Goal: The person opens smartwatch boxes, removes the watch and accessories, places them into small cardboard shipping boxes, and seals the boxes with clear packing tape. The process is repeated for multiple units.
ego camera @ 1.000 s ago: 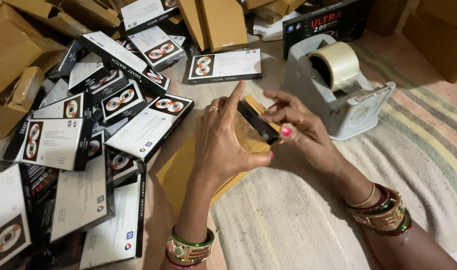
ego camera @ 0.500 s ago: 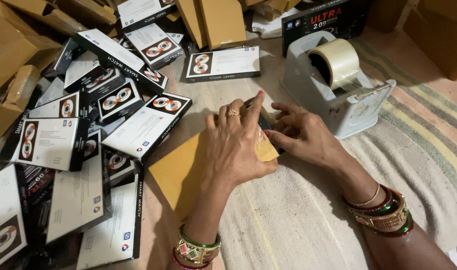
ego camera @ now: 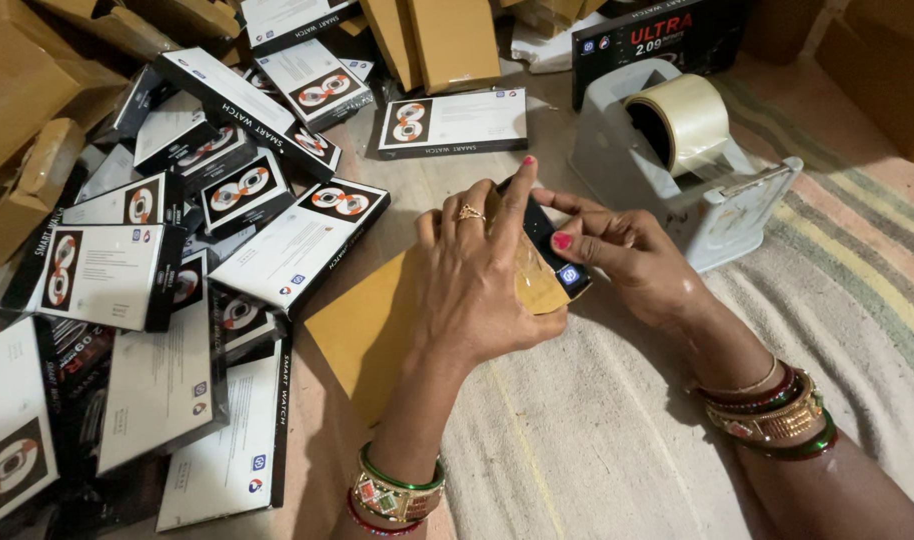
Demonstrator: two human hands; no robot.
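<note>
A flat brown paper envelope [ego camera: 362, 330] lies on the striped cloth in the middle. A slim black box [ego camera: 557, 255] sticks out of its right end. My left hand [ego camera: 482, 275] lies flat on the envelope's end, index finger stretched along the box. My right hand [ego camera: 627, 255] grips the black box from the right with thumb and fingers. A shiny strip of clear tape [ego camera: 537, 285] shows on the envelope flap between the hands.
A grey tape dispenser [ego camera: 697, 165] with a roll of clear tape stands just right of the hands. Several black-and-white product boxes [ego camera: 107, 275] are heaped at left, one more [ego camera: 452, 122] behind. Brown cartons [ego camera: 447, 40] line the back. Striped cloth [ego camera: 857, 270] covers the right.
The black box was held up in both hands above the envelope; now it is down on the cloth, partly inside the envelope, with my left hand pressed flat over it.
</note>
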